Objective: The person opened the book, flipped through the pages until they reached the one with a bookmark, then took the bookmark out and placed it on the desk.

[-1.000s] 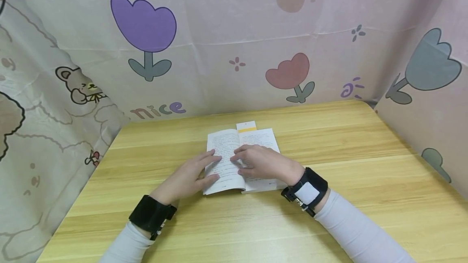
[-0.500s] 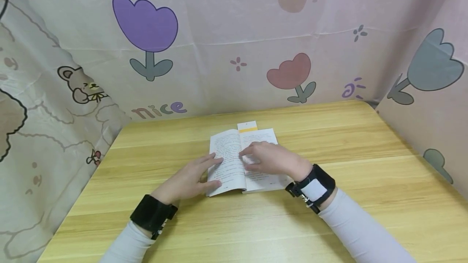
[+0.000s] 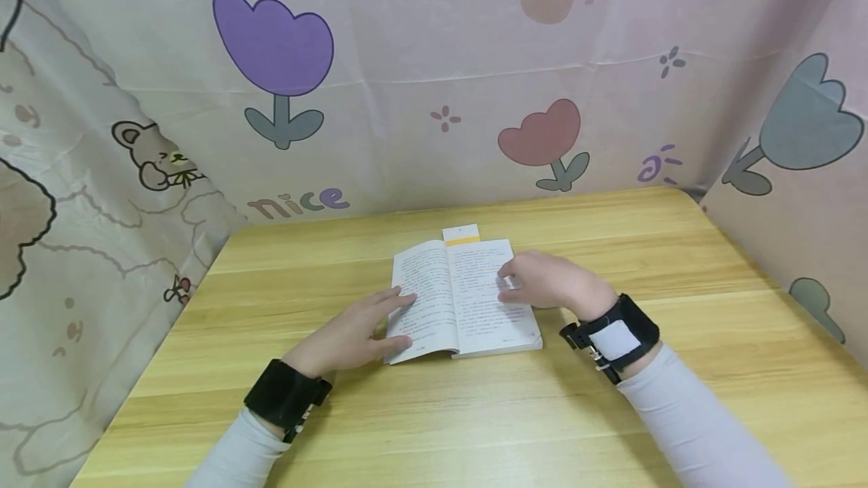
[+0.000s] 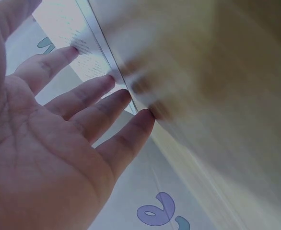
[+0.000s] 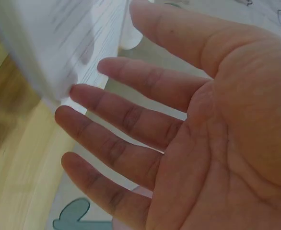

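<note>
An open book (image 3: 478, 292) with printed pages lies on the wooden table, its left page (image 3: 423, 269) bulging slightly. My left hand (image 3: 356, 330) rests at the left page's outer edge; in the left wrist view its fingertips (image 4: 104, 84) meet the page edge and the tabletop. Over the right page's outer edge is my right hand (image 3: 552, 281). Its fingers (image 5: 126, 115) are extended and spread in the right wrist view, close to the book's edge, with nothing held. Whether the right fingertips touch the paper is hard to tell.
A white card with a yellow stripe (image 3: 461, 234) sticks out past the book's top edge. The wooden table (image 3: 325, 262) runs back to a patterned cloth (image 3: 393, 149), which also hangs at both sides. Each wrist wears a black band (image 3: 627, 330).
My right hand has slid rightward from the middle of the book to the right page's outer edge, uncovering that page. The left hand has stayed at the left page.
</note>
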